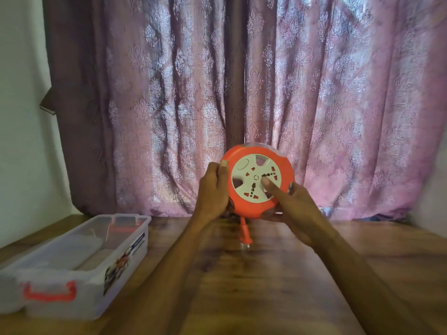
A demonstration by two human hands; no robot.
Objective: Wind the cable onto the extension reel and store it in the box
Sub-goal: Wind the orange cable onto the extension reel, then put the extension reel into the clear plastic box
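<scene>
- Head view: a mauve curtain [266, 93] with a woven damask pattern hangs in soft vertical folds behind the far edge of a wooden table [278, 274]; the tabletop is brown, glossy and streaked with grain. A plain pale wall [19, 117] shows at the left.
- The extension reel [258, 181] is held up in the air above the far middle of the table, off the surface. It is a round, flat disc of smooth orange plastic with a cream socket face set into it, dotted with orange-lined pin holes. The disc stands nearly upright on its edge, its flat face turned toward the camera, tilted a little up and to the left.
- The left hand [214, 192] grips the reel's left rim, fingers curled round the back and the thumb laid along the orange edge.
- The right hand [290, 204] supports the lower right rim, with one finger stretched onto the cream face near its centre.
- A short length of orange cable [242, 222] drops from the reel's bottom edge, ending in an orange plug [245, 239] that hangs straight down, prongs toward the table.
- The box [135, 240] sits near the table's left edge: a long, translucent rectangular plastic tub, open-topped, with orange clip handles at both short ends and a printed label on its side; its long axis runs from near to far.
</scene>
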